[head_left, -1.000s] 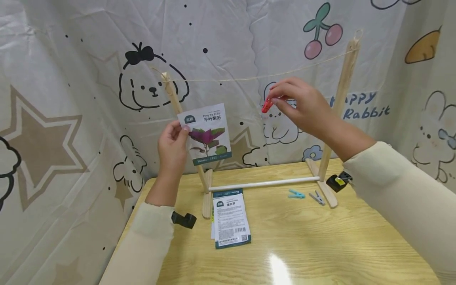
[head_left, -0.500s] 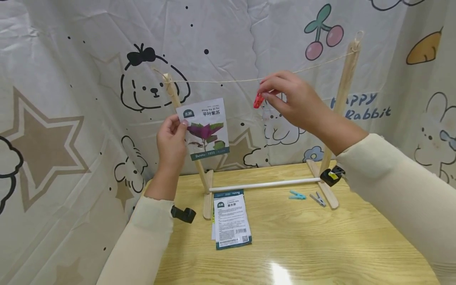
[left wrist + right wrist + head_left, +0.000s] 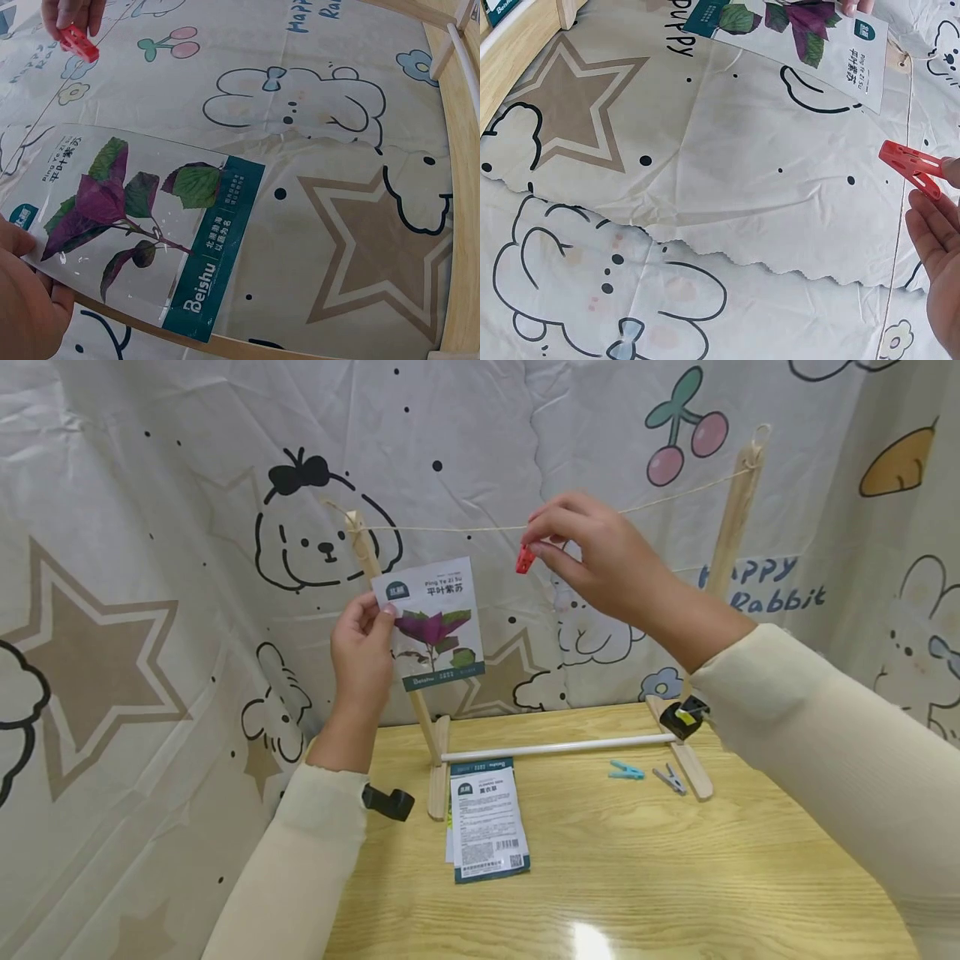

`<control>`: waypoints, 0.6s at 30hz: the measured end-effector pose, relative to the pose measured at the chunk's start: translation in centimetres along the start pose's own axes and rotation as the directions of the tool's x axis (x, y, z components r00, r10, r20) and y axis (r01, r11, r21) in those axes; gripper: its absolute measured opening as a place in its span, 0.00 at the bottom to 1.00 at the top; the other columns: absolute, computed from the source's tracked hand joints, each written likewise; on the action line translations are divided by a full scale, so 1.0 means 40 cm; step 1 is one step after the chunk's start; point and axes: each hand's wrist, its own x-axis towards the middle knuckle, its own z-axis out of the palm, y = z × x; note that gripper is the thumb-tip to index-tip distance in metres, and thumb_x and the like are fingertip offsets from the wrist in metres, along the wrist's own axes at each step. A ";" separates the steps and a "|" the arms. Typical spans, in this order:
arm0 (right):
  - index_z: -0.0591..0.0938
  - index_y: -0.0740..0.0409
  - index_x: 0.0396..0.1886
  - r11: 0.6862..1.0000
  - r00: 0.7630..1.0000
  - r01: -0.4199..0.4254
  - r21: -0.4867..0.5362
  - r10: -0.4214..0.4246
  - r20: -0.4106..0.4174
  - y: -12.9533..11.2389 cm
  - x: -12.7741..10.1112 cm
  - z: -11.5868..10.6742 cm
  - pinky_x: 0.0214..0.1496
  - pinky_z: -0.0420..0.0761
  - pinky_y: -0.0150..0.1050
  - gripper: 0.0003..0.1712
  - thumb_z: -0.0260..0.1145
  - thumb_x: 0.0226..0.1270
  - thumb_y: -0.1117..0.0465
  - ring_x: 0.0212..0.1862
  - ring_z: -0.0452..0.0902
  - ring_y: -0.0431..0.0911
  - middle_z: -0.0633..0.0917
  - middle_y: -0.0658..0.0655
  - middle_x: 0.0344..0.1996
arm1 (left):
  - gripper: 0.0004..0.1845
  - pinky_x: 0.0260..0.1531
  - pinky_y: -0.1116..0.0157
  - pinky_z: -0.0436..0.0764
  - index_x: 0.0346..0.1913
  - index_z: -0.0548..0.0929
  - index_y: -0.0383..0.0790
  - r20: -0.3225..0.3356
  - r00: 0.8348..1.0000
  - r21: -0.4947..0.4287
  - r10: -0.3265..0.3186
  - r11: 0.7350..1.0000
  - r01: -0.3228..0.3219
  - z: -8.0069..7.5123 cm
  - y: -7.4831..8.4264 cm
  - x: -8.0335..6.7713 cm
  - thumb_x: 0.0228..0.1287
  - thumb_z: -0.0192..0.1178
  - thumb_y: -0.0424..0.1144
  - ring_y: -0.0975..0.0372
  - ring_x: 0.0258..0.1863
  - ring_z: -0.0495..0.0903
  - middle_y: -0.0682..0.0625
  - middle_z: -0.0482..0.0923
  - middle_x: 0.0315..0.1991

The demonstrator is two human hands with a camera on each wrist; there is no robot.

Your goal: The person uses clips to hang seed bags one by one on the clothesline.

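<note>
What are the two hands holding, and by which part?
The left hand pinches a seed packet by its upper left corner. The right hand pinches a red clothespin by its rear end, just below the string.

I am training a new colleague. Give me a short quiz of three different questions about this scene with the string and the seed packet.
1. True or false: the red clothespin is already clipped on the string.
2. Which hand holds the seed packet with the purple leaves?
3. What lies on the table near the right post? A) scissors B) two clothespins C) a cup

Key:
1. False; the right hand pinches it just below the string.
2. The left hand.
3. B
</note>
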 end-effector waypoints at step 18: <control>0.84 0.63 0.50 0.997 0.998 -0.051 0.056 0.054 -0.043 -0.031 0.085 0.015 0.67 0.78 0.37 0.11 0.59 0.77 0.64 0.61 0.76 0.46 0.80 0.59 0.58 | 0.13 0.51 0.69 0.80 0.59 0.80 0.42 0.006 0.999 0.004 -0.034 0.999 0.034 0.004 0.019 0.016 0.76 0.55 0.37 0.62 0.48 0.79 0.51 0.81 0.50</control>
